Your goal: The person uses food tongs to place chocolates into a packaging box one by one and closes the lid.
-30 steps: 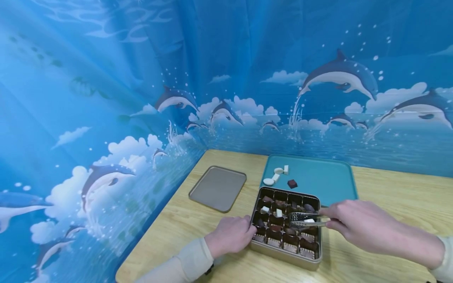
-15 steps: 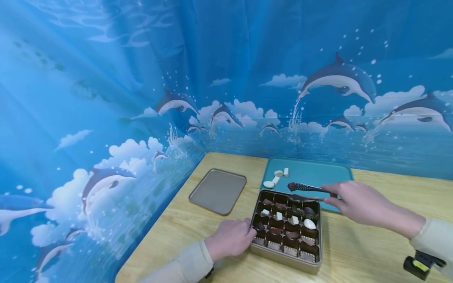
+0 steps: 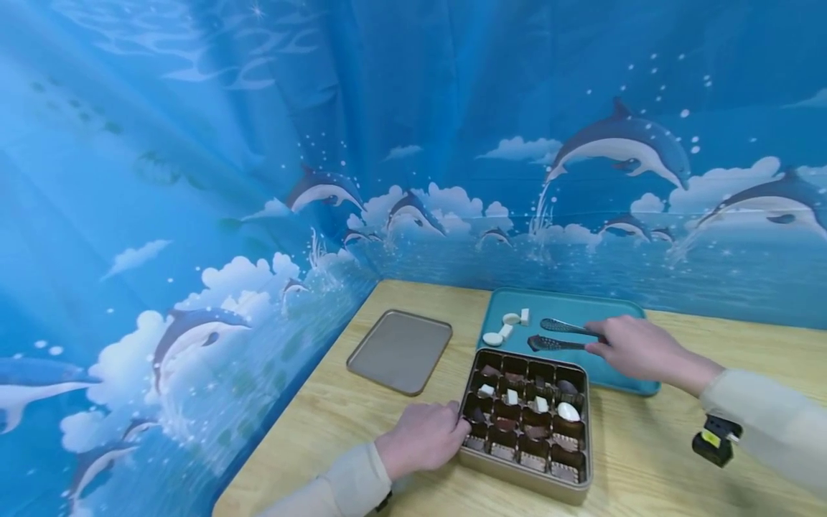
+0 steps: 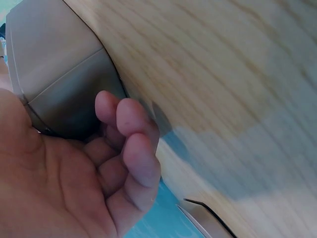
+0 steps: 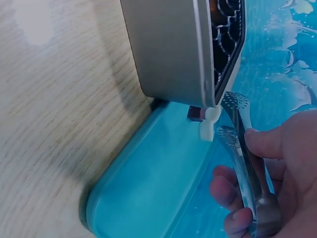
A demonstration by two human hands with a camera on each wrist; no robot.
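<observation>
My left hand [image 3: 423, 438] grips the left rim of a bronze metal tin [image 3: 523, 488], thumb over its edge. In the left wrist view, several fingers curl beside the tin's wall. The tin holds a divided insert with dark and white chocolates, including a white oval chocolate [image 3: 568, 411] at the right. Over the teal tray [image 3: 601, 309], my right hand [image 3: 636, 348] holds perforated metal tongs [image 3: 562, 344] with their jaws spread. A dark chocolate [image 5: 195, 113] is near the lower tip, largely covered in the head view. Several white chocolates [image 3: 493, 339] lie at the tray's left.
Left of the tin, a flat bronze lid or tray [image 3: 400, 352] lies on the wooden table [image 3: 329, 402]. The teal tray extends behind the tin. A blue dolphin-print curtain [image 3: 413, 143] borders the table's back and left. A wrist device [image 3: 713, 439] hangs below the right sleeve.
The tongs have moved from the tin's right-hand compartments up and back over the teal tray, uncovering white chocolates. Their jaws have spread wider. My left hand stays at the rim.
</observation>
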